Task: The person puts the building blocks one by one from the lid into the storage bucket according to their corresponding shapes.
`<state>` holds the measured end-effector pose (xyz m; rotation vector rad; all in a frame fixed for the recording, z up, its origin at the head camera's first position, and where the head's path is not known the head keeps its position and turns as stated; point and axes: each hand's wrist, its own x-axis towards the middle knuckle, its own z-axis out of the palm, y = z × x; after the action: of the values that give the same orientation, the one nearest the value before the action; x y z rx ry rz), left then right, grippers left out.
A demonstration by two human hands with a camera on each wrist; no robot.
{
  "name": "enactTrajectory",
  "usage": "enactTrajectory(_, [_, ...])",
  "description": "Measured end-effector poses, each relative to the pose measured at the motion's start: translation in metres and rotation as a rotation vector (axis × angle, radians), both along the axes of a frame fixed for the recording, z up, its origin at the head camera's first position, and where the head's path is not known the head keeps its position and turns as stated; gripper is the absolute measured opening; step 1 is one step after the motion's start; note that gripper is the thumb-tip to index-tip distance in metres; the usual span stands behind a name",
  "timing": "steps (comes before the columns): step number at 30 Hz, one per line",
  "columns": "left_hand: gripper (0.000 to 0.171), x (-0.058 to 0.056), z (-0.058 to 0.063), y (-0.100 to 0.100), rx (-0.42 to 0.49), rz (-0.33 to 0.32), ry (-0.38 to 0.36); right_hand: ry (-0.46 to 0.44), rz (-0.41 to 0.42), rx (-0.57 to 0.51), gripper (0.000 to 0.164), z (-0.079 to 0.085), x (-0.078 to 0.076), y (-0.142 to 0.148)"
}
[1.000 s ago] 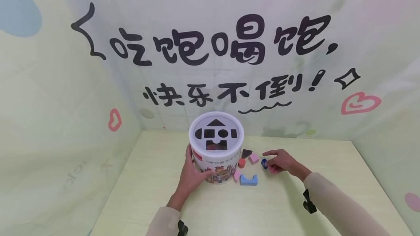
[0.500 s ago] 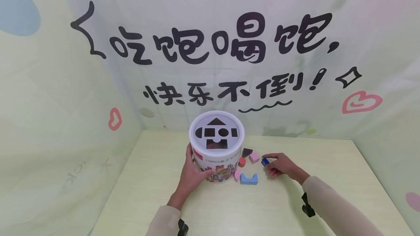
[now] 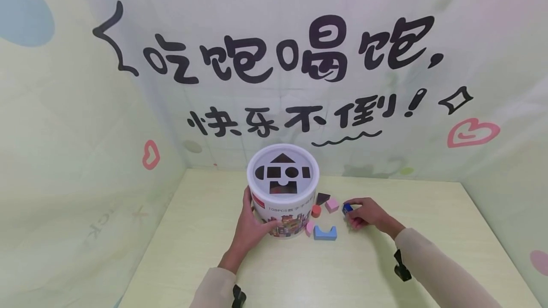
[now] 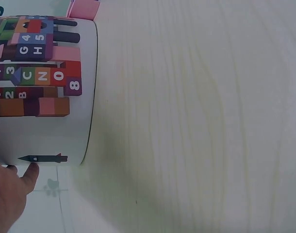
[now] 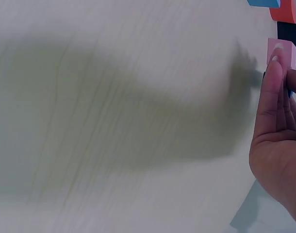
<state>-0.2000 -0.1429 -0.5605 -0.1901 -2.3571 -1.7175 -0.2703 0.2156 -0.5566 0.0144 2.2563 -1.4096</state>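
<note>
A white round bucket (image 3: 280, 206) stands on the table, its lid cut with several shaped holes. My left hand (image 3: 251, 227) grips its left side, thumb across the printed front. In the left wrist view, that hand (image 4: 9, 194) touches the bucket's printed wall (image 4: 46, 133). To the right of the bucket, my right hand (image 3: 369, 214) pinches a small dark blue block (image 3: 347, 208) between thumb and fingers. The right wrist view shows my right hand (image 5: 276, 131) from the palm side, mostly hiding the blue block. A pink block (image 3: 331, 205) lies just left of the fingertips.
Beside the bucket lie a black triangular block (image 3: 323, 198), a red cylinder (image 3: 316, 211), a pink rounded block (image 3: 309, 228) and a light blue arch block (image 3: 325, 233). Behind the pale wooden table (image 3: 291, 270) hangs a printed cloth (image 3: 231, 103), with more cloth at both sides.
My right hand's fingers have closed in on the dark blue block, and the block has turned slightly in them. The left hand and the bucket have stayed put.
</note>
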Motion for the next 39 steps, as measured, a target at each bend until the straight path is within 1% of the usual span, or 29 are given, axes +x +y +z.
enactTrajectory(5, [0.126,0.000,-0.001,0.000,-0.010,0.010,-0.008,0.018,-0.001,0.023,0.044,0.008,-0.004,0.000])
enactTrajectory(8, [0.126,-0.001,-0.001,0.000,-0.008,0.013,0.000,0.023,-0.005,0.032,0.043,0.012,-0.007,-0.001])
enactTrajectory(12, [0.126,-0.002,-0.003,-0.001,-0.007,0.009,0.013,0.031,0.015,-0.001,0.044,0.017,-0.010,-0.003])
enactTrajectory(15, [0.128,-0.001,-0.003,-0.001,-0.025,0.015,0.010,0.039,0.035,-0.040,0.045,0.023,-0.010,-0.006])
enactTrajectory(19, [0.130,0.002,0.002,0.001,-0.039,0.025,0.002,0.044,0.062,-0.060,0.047,0.033,-0.010,-0.009])
enactTrajectory(22, [0.128,0.004,0.008,0.002,-0.029,0.016,0.009,0.055,0.082,-0.056,0.048,0.043,-0.009,-0.012])
enactTrajectory(24, [0.128,0.004,0.009,0.003,-0.025,0.012,0.014,0.070,0.098,-0.050,0.048,0.050,-0.010,-0.014])
enactTrajectory(26, [0.127,0.003,0.008,0.003,-0.028,0.010,0.018,0.082,0.115,-0.041,0.049,0.056,-0.010,-0.016])
enactTrajectory(29, [0.127,-0.001,0.002,0.001,-0.039,0.012,0.024,0.089,0.136,-0.026,0.050,0.064,-0.011,-0.020])
enactTrajectory(33, [0.127,-0.003,-0.004,-0.001,-0.043,0.004,0.045,0.089,0.163,-0.021,0.050,0.075,-0.008,-0.028])
enactTrajectory(36, [0.128,-0.003,-0.004,-0.001,-0.039,-0.001,0.054,0.093,0.194,-0.026,0.049,0.082,-0.005,-0.033])
enactTrajectory(39, [0.128,-0.003,-0.004,-0.001,-0.038,0.003,0.047,0.092,0.221,-0.034,0.047,0.088,-0.001,-0.038])
